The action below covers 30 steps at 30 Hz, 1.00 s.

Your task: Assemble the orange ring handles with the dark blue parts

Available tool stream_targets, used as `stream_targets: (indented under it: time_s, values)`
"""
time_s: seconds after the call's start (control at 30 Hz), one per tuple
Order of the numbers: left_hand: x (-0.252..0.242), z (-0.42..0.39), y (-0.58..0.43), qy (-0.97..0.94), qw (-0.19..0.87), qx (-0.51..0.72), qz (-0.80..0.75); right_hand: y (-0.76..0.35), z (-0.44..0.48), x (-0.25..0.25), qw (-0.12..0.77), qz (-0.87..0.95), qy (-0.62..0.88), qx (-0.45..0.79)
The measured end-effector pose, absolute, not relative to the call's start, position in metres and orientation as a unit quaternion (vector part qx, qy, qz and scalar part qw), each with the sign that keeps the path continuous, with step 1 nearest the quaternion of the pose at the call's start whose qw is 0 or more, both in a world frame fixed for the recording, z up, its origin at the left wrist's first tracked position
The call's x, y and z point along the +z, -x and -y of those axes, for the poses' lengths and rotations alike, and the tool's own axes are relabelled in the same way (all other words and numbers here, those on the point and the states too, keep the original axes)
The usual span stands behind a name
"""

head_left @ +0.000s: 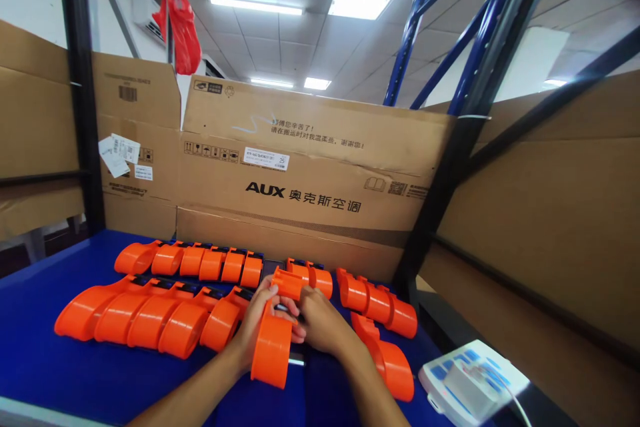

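My left hand [255, 327] is wrapped round an orange plastic part [273, 350], a wide ring with a ribbed, narrower end that points up and away from me. My right hand [319, 321] is closed in a fist against the upper end of this part, its back towards me. Whatever its fingers grip is hidden. A small dark and shiny bit shows between my two hands, too little to name. Below them a short silvery piece [297, 359] sticks out beside the ring.
Similar orange parts lie on the blue tabletop [35, 293]: a front row [145, 317] and back row [200, 260] at left, more [377, 303] at right. A white power strip [473, 380] with a plug is at the right. Cardboard [300, 180] and dark posts [83, 93] stand behind.
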<state>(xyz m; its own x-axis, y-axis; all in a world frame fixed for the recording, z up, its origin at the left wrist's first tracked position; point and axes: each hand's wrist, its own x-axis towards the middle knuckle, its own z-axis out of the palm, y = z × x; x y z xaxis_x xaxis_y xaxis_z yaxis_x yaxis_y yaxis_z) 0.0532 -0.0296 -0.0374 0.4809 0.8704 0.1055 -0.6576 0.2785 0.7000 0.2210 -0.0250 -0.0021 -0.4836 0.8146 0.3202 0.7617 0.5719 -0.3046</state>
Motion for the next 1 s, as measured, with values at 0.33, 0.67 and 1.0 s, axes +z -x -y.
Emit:
stream_targets:
  time_s: [0.33, 0.67, 1.0]
  values:
    - [-0.028, 0.039, -0.062, -0.354, 0.720, 0.568, -0.180, -0.238, 0.021, 0.011, 0.580, 0.644, 0.395, 0.305]
    - [-0.029, 0.039, -0.062, -0.352, 0.706, 0.588, -0.179, -0.228, 0.026, 0.008, 0.592, 0.598, 0.390, 0.374]
    - [-0.031, 0.030, -0.057, -0.318, 0.744, 0.553, -0.200, -0.229, 0.026, 0.012, 0.620, 0.573, 0.381, 0.378]
